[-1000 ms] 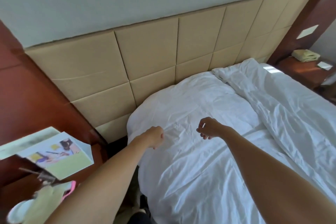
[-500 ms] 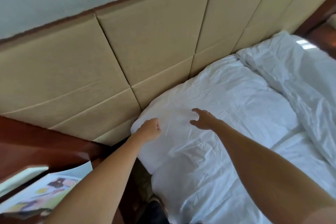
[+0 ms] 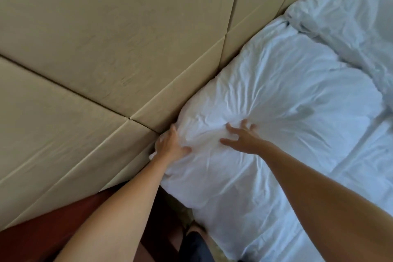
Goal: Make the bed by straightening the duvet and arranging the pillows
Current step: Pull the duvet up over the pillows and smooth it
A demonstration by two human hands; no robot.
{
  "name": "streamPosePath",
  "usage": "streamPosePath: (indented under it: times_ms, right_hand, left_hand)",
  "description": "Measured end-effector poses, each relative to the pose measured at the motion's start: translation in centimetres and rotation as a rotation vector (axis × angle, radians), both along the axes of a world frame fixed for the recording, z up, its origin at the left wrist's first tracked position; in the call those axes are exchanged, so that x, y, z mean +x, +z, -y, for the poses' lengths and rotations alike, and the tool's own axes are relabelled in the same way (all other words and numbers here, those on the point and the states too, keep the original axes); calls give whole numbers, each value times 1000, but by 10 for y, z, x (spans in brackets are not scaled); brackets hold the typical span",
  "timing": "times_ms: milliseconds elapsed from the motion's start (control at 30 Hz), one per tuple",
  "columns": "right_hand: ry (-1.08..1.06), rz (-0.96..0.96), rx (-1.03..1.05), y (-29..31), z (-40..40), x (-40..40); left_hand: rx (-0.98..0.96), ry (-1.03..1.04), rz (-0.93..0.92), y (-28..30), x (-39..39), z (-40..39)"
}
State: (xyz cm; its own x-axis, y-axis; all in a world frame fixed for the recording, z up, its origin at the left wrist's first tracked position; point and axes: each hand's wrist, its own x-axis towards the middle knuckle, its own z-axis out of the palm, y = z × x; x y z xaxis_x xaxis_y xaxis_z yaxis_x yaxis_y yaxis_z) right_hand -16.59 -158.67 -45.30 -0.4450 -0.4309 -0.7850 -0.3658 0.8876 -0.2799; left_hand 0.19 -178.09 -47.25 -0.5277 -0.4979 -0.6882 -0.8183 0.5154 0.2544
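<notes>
A white pillow (image 3: pixel 276 95) lies against the padded headboard at the bed's near corner. My left hand (image 3: pixel 171 144) grips the pillow's corner next to the headboard, thumb on top and fingers tucked round the edge. My right hand (image 3: pixel 242 138) rests on top of the pillow with its fingers spread, pressing the fabric into creases. A white duvet (image 3: pixel 361 32) lies bunched at the upper right, beyond the pillow. Below the pillow the white sheet (image 3: pixel 276 208) covers the mattress.
The beige padded headboard (image 3: pixel 106 49) fills the left and top of the view. A dark red wooden panel (image 3: pixel 53 236) runs below it at the lower left. A narrow gap with a dark shoe (image 3: pixel 194 244) shows between the panel and the mattress.
The view has moved closer and lower to the pillow. My left hand has opened from a fist and taken the pillow's corner. My right hand has spread its fingers and come down onto the pillow.
</notes>
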Motion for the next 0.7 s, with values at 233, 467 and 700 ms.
streamPosePath:
  times_ms: [233, 467, 700]
  right_hand:
    - [-229, 75, -138, 12, -10, 3]
    - [-946, 330, -392, 74, -17, 72]
    - [-1297, 268, -594, 100, -52, 70]
  left_hand:
    - [95, 192, -174, 32, -9, -23]
    - [230, -57, -413, 118, -25, -133]
    - [189, -181, -437, 119, 28, -120]
